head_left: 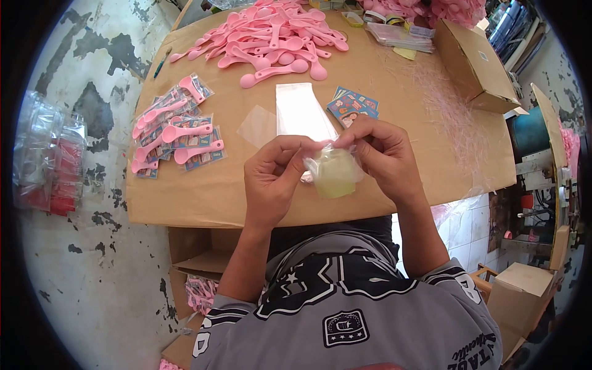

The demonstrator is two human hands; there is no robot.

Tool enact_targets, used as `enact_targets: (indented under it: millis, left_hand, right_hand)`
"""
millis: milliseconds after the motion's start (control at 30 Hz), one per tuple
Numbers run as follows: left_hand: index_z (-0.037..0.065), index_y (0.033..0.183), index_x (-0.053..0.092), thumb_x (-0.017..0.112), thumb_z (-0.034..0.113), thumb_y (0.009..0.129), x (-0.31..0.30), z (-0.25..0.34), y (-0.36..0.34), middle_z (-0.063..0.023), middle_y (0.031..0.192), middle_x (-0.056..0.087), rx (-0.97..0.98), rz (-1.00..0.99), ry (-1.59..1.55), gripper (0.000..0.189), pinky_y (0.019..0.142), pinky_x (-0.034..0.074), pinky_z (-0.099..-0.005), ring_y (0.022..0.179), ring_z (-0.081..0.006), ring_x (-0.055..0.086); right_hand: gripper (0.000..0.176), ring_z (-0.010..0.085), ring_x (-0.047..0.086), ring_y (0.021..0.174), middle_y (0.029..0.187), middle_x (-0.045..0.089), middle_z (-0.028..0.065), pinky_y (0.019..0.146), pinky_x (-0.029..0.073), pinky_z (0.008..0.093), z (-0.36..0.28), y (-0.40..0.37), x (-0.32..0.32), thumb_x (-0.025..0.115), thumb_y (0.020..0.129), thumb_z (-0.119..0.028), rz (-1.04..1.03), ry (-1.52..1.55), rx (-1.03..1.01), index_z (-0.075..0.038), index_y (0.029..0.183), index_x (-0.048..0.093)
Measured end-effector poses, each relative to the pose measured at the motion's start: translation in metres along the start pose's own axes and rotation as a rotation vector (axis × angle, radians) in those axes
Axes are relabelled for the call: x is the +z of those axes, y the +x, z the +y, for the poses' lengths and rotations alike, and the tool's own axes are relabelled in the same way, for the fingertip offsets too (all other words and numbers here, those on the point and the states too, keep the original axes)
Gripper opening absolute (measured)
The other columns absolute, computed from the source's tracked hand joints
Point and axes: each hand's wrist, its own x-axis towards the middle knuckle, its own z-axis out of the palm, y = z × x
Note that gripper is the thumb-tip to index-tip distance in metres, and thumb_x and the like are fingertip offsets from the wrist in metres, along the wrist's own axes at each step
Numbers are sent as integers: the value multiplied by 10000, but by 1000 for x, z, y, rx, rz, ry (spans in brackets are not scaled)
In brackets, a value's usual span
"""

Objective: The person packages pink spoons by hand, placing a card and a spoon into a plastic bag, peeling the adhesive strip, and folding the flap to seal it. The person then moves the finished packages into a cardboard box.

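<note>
Both my hands meet near the table's front edge. My left hand (275, 169) pinches the left side of a clear plastic bag (333, 169) with a pale yellow-green piece in or behind it. On the bag's other side my right hand (383, 157) is closed, thumb and fingers at its upper right corner. Just beyond them lies a stack of white, shiny sleeves (302, 111). Blue printed cards (353, 106) are fanned out above my right hand. A loose clear sheet (258, 125) rests left of the stack. A small pink bit shows beneath the bag.
A large heap of pink spoons (271, 40) covers the table's far side. Bagged spoons with cards (179, 132) are piled at the left, near a pen (162, 63). An open cardboard box (472, 68) and plastic packs (401, 37) stand at the back right. Pink shreds lie on the right.
</note>
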Motion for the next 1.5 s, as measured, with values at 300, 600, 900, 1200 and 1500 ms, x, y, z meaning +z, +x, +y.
enact_targets:
  millis: [300, 600, 900, 1200, 1500]
  left_hand:
    - [-35, 1042, 669, 611, -37, 1002, -11, 11, -12, -136, 1059, 755, 73, -47, 66, 71, 874, 537, -242, 1015, -119, 701]
    - [-19, 1228, 713, 752, 7, 958, 3, 19, -12, -158, 1192, 763, -37, 26, -44, 274, 858, 591, -287, 1032, -161, 738]
    - [31, 1263, 719, 690, -73, 918, -79, 45, 11, -133, 1284, 737, 483, 267, 843, 362, 950, 577, -349, 1171, -239, 713]
    - [53, 1281, 696, 691, 26, 901, -71, 36, 1, -142, 1189, 701, 219, -35, 1092, 381, 982, 501, -396, 1088, -301, 650]
    - [5, 1193, 714, 715, 66, 954, -37, 2, -7, -108, 1027, 732, 221, 41, 924, 246, 793, 521, -317, 882, -205, 647]
  right_hand:
    - [98, 32, 558, 821, 945, 667, 4, 673, 418, 206, -5, 3, -1, 681, 1006, -66, -115, -85, -98, -5, 1058, 736]
    - [366, 21, 572, 839, 964, 657, -8, 682, 420, 182, -5, 4, 25, 748, 967, -32, -22, -62, -136, -32, 1310, 621]
    - [193, 23, 576, 836, 1019, 680, 18, 730, 451, 195, 0, 4, -10, 723, 987, -39, 292, -237, -273, 5, 1168, 677]
    - [180, 295, 640, 881, 958, 621, 119, 807, 522, 395, 15, 8, -14, 759, 933, -161, 381, -986, -151, -51, 1073, 731]
    - [247, 275, 574, 1010, 1043, 579, 76, 909, 485, 398, 22, 8, 7, 822, 832, -133, -151, -1086, -220, -118, 1076, 789]
